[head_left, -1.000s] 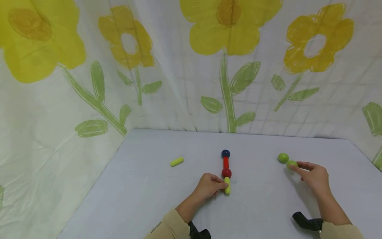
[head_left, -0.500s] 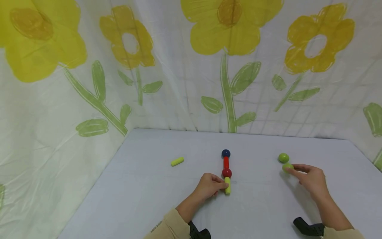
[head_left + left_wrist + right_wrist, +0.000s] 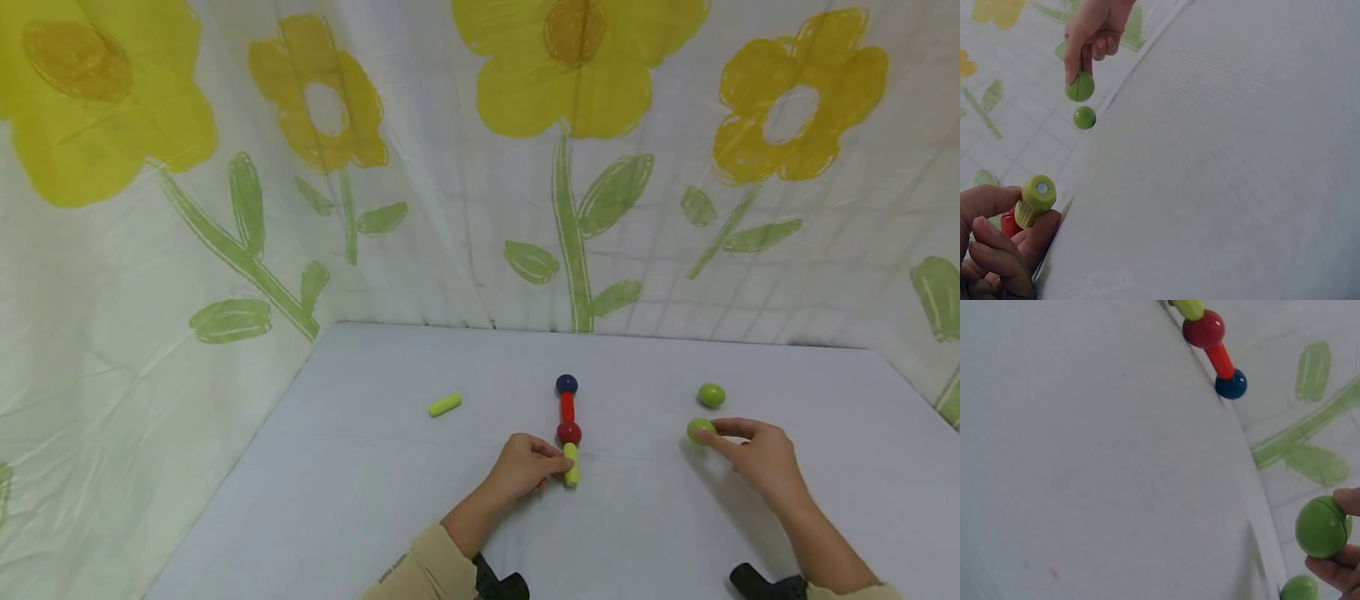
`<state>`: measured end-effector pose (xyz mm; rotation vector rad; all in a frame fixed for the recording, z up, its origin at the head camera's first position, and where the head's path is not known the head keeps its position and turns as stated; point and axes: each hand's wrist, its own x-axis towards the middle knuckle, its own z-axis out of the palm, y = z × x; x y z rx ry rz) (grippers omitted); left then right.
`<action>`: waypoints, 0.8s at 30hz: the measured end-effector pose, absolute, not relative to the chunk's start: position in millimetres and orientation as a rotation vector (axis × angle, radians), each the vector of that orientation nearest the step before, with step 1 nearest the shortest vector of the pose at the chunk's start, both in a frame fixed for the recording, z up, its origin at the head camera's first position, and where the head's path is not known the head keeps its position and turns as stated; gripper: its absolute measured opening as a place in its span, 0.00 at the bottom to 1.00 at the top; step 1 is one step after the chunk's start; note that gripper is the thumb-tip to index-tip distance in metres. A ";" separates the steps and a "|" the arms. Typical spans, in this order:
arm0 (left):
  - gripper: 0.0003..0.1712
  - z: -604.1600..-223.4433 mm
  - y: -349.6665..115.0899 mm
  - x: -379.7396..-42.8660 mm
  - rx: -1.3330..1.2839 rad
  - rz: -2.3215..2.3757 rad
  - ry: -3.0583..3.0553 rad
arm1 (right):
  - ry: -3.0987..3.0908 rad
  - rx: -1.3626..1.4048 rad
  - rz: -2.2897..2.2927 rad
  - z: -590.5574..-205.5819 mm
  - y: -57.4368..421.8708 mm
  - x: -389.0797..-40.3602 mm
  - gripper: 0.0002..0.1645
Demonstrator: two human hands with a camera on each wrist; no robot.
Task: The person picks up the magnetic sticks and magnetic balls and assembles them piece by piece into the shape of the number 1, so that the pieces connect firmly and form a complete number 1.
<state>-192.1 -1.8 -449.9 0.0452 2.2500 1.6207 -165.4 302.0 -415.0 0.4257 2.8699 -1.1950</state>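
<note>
My left hand (image 3: 522, 468) pinches a yellow-green rod (image 3: 572, 465) between thumb and fingers. The rod's far end meets a red ball (image 3: 568, 433), which joins a red rod (image 3: 567, 407) and then a dark blue ball (image 3: 566, 384) in one line. In the left wrist view a pale round disc shows in the near end of the yellow-green rod (image 3: 1036, 200). On the right, my right hand (image 3: 763, 462) pinches a green ball (image 3: 701, 431); a seam runs round it in the right wrist view (image 3: 1322, 526). A second green ball (image 3: 711, 395) lies just behind.
Another yellow-green rod (image 3: 445, 406) lies alone on the white table (image 3: 360, 500), left of the joined pieces. A flower-printed curtain (image 3: 450, 250) hangs along the table's back edge. Black wrist mounts (image 3: 765, 583) sit at both wrists.
The right hand has moved left and a little nearer with its green ball, widening the gap to the other green ball. The left hand and the joined pieces have stayed in place.
</note>
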 end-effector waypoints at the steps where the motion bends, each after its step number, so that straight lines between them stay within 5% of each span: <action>1: 0.11 -450.4 -1.8 -192.3 0.048 1.621 2.250 | 2.863 0.410 -1.189 -415.2 300.1 -164.7 0.45; 24: 0.11 -451.0 -1.5 -193.3 0.061 1.615 2.245 | 2.525 0.274 -1.431 -429.9 234.3 -150.7 0.30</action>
